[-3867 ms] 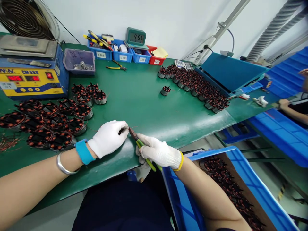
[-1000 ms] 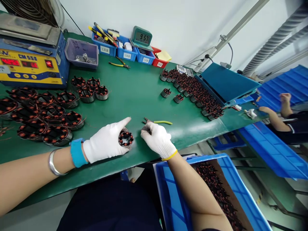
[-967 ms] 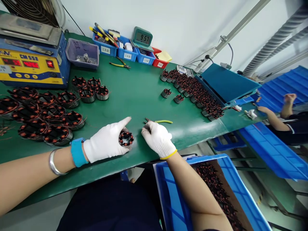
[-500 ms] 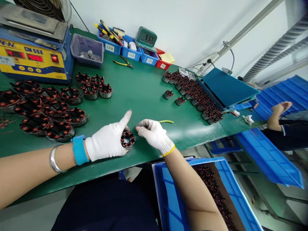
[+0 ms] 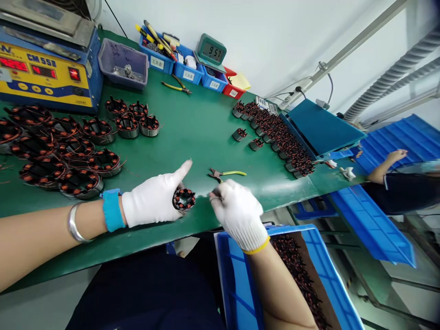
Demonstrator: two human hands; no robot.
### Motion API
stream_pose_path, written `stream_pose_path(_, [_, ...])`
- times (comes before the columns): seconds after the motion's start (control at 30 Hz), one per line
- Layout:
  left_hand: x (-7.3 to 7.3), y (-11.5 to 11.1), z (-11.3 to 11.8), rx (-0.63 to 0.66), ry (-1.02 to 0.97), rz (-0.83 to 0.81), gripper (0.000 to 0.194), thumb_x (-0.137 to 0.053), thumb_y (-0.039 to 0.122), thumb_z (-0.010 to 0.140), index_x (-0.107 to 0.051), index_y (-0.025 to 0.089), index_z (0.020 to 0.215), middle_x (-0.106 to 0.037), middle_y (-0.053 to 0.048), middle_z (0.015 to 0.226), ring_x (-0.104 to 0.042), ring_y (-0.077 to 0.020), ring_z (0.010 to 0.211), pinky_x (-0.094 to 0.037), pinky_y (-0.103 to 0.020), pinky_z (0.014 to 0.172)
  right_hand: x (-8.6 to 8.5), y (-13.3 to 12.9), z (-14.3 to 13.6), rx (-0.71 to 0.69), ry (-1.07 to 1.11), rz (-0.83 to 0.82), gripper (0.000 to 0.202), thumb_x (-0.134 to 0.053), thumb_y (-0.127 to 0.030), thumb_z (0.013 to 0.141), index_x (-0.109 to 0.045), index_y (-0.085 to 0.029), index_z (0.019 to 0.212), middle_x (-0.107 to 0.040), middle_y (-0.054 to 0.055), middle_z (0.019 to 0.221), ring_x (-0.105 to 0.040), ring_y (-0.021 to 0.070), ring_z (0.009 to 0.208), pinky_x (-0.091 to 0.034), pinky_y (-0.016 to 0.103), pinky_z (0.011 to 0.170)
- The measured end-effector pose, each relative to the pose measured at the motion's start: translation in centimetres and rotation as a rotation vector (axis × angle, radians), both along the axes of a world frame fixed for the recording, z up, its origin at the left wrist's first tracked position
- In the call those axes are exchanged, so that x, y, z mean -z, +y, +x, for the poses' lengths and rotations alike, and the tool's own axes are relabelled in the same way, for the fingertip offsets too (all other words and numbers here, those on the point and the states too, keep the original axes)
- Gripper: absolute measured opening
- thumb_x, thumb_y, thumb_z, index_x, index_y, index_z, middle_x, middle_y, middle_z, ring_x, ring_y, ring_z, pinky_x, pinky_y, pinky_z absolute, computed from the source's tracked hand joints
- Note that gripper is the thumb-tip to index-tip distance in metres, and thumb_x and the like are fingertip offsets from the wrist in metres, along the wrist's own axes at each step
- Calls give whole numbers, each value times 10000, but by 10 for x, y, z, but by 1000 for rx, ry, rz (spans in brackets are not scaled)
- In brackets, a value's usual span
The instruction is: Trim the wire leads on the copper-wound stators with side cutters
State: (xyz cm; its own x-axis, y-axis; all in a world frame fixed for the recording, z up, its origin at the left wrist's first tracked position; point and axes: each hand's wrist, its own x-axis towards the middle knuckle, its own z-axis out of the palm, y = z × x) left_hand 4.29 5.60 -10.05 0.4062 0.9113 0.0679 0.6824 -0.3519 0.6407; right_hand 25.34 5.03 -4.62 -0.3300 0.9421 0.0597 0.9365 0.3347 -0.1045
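Observation:
My left hand point(image 5: 154, 199), in a white glove, is wrapped round a small wound motor stator point(image 5: 184, 200). Its ring of copper coils faces up toward me, and my thumb points up and away from it. To the right, my gloved right hand point(image 5: 237, 206) is closed, thumb and fingers pressed together, apart from the stator. Whatever lies between those fingertips is too small to make out. Just beyond the right hand lie cutting pliers point(image 5: 223, 173) with yellow-green handles, partly covered by that hand.
Larger stators point(image 5: 80, 182) crowd the left of the green bench point(image 5: 192, 128). Rows of small stators point(image 5: 275, 130) stand at the right. A yellow-fronted machine point(image 5: 44, 68), tool bins point(image 5: 189, 71) and a clock point(image 5: 211, 49) line the back. A blue crate point(image 5: 233, 275) is beside my lap; another person's arm point(image 5: 385, 165) shows far right.
My right hand has moved right and toward me, away from the stator, uncovering the pliers' jaws. My left hand still holds the stator in nearly the same place.

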Motion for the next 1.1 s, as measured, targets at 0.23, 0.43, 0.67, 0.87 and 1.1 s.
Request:
stream_pose_path(0.23, [2, 4, 0, 71, 75, 120, 815, -592, 406, 716, -334, 90, 1421, -588, -144, 1199, -595, -254, 1045, -467, -320, 878, 24, -18, -14, -67, 205, -187, 854, -652, -618, 692, -400, -215, 1402, -611, 99, 1232, -638, 257, 891, -480, 342, 698])
stream_pose_path(0.43, [2, 5, -1, 89, 117, 134, 753, -590, 458, 725, -418, 106, 1368, -605, -119, 1113, -608, -246, 956, -479, -327, 831, 40, -14, -7, 38, 264, -334, 223, -551, -458, 843, -675, -329, 976, -714, -40, 904, -659, 202, 866, -429, 284, 671])
stream_pose_path(0.67, [2, 2, 2, 105, 25, 131, 707, -640, 477, 708, -472, 147, 1311, -567, -97, 1134, -565, -242, 1011, -458, -340, 881, 33, -7, -6, -15, 269, -373, 241, -492, -417, 867, -683, -279, 916, -700, -19, 867, -632, 181, 809, -385, 269, 629])
stream_pose_path(0.87, [-6, -1, 8, 168, -50, 50, 257, -576, 325, 757, -575, 191, 976, -574, -21, 923, -545, -162, 817, -443, -290, 752, 36, -1, 4, 20, 578, -560, 168, -556, -335, 810, -644, -196, 774, -599, -30, 655, -509, 104, 593, -347, 215, 527])
stream_pose_path(1.1, [-2, -4, 16, 134, -34, 137, 93, -519, 241, 724, -466, 195, 784, -482, -10, 781, -449, -156, 693, -378, -297, 640, 25, 0, 20, 87, 715, -456, 174, -575, -337, 788, -625, -173, 815, -611, -1, 702, -539, 123, 611, -432, 247, 583])
